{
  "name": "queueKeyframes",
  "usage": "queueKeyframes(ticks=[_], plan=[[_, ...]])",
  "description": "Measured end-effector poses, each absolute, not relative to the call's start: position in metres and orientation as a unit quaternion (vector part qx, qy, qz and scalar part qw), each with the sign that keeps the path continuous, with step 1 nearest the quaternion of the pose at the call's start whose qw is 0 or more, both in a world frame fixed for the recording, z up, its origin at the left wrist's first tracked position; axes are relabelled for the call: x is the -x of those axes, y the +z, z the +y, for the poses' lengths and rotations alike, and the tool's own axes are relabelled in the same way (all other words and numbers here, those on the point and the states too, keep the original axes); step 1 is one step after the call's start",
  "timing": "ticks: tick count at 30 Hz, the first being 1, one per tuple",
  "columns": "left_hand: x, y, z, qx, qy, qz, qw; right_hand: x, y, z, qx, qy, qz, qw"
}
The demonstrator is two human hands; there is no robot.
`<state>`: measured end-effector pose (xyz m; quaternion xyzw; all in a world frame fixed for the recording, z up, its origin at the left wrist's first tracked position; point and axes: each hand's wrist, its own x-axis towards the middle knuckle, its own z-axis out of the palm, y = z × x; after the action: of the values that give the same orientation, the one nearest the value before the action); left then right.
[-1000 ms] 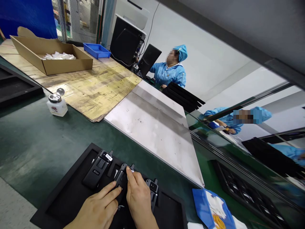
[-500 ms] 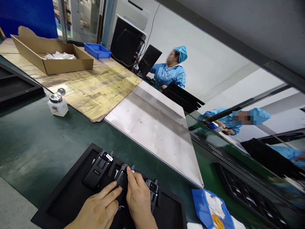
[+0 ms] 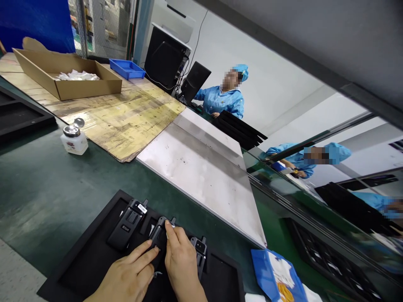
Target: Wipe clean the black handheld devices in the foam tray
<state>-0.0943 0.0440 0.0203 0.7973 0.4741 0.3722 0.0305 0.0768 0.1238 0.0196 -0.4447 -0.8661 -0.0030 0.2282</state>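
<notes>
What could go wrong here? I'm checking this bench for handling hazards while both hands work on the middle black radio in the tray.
The left hand and right hand press on the middle radio; a slip might knock the neighbouring radio askew in the black tray. The open solvent bottle on the green mat could tip and spill.

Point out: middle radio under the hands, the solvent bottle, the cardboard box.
middle radio (image 3: 159, 235), head view, upper body between the fingers.
solvent bottle (image 3: 74, 143), head view, white body.
cardboard box (image 3: 91, 87), head view, front wall.
</notes>
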Motion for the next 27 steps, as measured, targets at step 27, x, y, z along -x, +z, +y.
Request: queueKeyframes(ticks=[27], plan=[[0.0929, 0.0164, 0.0433, -0.795, 0.377, 0.475, 0.035, -0.0779, 0.0124, 0.1242, 0.432, -0.03, -0.864, 0.258]])
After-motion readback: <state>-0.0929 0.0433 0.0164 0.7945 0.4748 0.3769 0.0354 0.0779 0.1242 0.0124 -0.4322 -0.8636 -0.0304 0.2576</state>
